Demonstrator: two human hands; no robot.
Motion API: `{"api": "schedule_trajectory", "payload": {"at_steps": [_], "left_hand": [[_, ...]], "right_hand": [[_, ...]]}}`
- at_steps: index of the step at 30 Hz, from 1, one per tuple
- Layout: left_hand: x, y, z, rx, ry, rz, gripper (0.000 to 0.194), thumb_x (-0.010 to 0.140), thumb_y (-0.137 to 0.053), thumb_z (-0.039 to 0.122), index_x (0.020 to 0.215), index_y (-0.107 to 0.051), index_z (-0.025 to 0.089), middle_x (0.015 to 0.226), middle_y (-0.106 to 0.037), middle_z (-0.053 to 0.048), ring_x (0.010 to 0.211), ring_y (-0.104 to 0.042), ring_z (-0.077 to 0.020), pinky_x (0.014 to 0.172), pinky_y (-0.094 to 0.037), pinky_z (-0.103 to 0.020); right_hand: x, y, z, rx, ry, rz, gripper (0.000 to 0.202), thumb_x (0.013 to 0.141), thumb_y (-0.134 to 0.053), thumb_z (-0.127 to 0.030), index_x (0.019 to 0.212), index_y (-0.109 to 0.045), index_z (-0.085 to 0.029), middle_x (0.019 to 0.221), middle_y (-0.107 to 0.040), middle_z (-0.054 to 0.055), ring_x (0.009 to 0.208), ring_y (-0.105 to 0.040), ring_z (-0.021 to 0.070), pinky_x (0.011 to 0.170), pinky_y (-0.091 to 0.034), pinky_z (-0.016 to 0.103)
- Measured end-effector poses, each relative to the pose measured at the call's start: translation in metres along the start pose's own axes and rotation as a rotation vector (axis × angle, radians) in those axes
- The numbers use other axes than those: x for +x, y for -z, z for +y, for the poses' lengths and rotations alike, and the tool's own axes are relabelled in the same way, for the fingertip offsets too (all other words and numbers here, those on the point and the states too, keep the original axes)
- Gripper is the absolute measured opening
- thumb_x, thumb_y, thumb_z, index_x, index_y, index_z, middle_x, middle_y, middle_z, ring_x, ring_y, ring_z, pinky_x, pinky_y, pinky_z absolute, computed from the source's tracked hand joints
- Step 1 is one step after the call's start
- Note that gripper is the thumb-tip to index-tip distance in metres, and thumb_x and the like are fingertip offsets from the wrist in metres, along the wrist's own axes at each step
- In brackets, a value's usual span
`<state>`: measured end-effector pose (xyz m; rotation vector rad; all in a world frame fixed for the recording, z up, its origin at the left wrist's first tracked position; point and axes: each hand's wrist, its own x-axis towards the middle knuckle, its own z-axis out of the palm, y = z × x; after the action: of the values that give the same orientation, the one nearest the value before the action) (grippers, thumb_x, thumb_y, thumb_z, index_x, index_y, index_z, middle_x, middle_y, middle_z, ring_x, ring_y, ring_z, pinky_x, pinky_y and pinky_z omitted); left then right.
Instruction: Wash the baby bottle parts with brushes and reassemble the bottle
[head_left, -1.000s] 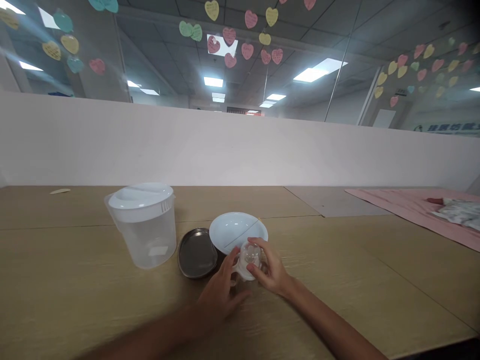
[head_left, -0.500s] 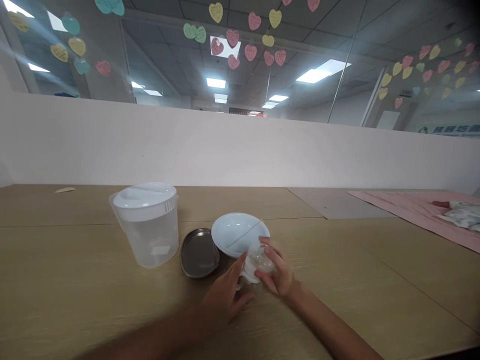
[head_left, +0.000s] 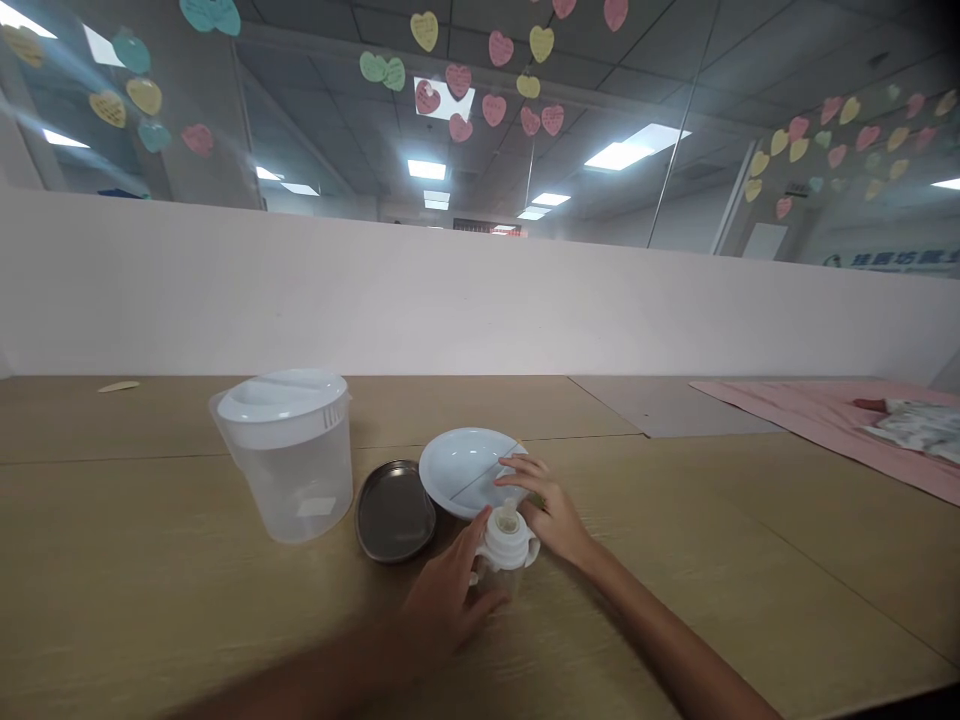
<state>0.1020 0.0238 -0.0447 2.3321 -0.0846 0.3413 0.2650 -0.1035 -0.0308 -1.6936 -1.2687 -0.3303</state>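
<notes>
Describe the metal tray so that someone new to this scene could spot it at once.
On the tan table, find the tall lidded jug. The tray lies between it and the white bowl. It is shallow and dark grey, while both neighbours are pale.

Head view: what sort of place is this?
Likely an office or training room: heart-shaped notes on glass, ceiling light panels beyond it, and a long wood-toned tabletop against a white partition.

I see 1 lidded jug [head_left: 300, 470] near 1 tray [head_left: 395, 512], 1 pink cloth [head_left: 817, 415], and hearts [head_left: 501, 48] on the glass [head_left: 315, 130].
</notes>
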Motion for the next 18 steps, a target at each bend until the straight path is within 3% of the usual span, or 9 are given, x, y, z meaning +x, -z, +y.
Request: {"api": "schedule_trajectory", "payload": {"at_steps": [4,6,9,11,15,18], "left_hand": [[-0.001,0.000,0.001,-0.010,-0.002,0.001,0.071,0.081,-0.055,0.034,0.141,-0.018,0.023,0.129,-0.048,-0.011,0.094,-0.055,-0.0188,0.085,-0.045,-0.035],[-0.001,0.000,0.001,-0.013,-0.008,0.008,0.071,0.081,-0.055,0.035,0.141,-0.019,0.024,0.125,-0.051,-0.010,0.093,-0.055,-0.0190,0.084,-0.046,-0.035],[-0.001,0.001,0.001,-0.018,-0.023,0.013,0.071,0.081,-0.055,0.036,0.141,-0.020,0.025,0.122,-0.053,-0.010,0.093,-0.055,-0.0196,0.084,-0.045,-0.035],[-0.001,0.001,0.002,-0.018,-0.023,0.012,0.071,0.081,-0.055,0.036,0.141,-0.019,0.025,0.122,-0.053,-0.010,0.091,-0.055,-0.0194,0.083,-0.045,-0.035],[-0.001,0.000,0.003,-0.009,-0.024,0.009,0.072,0.080,-0.054,0.031,0.141,-0.016,0.026,0.118,-0.053,-0.008,0.082,-0.055,-0.0155,0.079,-0.046,-0.033],[-0.001,0.001,0.003,-0.002,-0.029,0.001,0.073,0.080,-0.053,0.030,0.141,-0.012,0.026,0.110,-0.056,-0.006,0.075,-0.053,-0.0126,0.077,-0.047,-0.030]], "right_hand": [[-0.001,-0.001,0.000,0.038,-0.046,-0.070,0.045,0.065,-0.040,-0.006,0.094,-0.069,-0.024,0.119,-0.059,0.003,0.118,-0.044,0.0220,0.101,-0.034,0.048],[-0.001,-0.001,0.000,0.057,-0.097,-0.107,0.035,0.074,-0.040,-0.012,0.091,-0.070,-0.022,0.107,-0.064,0.006,0.106,-0.053,0.0222,0.094,-0.040,0.046],[-0.001,0.001,-0.005,0.054,-0.136,-0.039,0.033,0.086,-0.036,-0.027,0.090,-0.068,-0.019,0.079,-0.066,0.006,0.082,-0.058,0.0201,0.081,-0.045,0.040],[-0.003,0.004,-0.012,0.070,-0.066,0.025,0.038,0.090,-0.032,-0.037,0.094,-0.065,-0.019,0.074,-0.062,0.005,0.078,-0.056,0.0189,0.079,-0.044,0.037],[-0.007,0.006,-0.034,0.090,0.133,-0.042,0.039,0.083,-0.045,-0.051,0.095,-0.062,-0.018,0.082,-0.055,0.006,0.079,-0.053,0.0187,0.072,-0.045,0.033],[-0.008,0.004,-0.047,0.028,0.152,-0.030,0.026,0.076,-0.060,-0.043,0.082,-0.061,-0.018,0.079,-0.051,0.005,0.075,-0.051,0.0176,0.066,-0.045,0.030]]}}
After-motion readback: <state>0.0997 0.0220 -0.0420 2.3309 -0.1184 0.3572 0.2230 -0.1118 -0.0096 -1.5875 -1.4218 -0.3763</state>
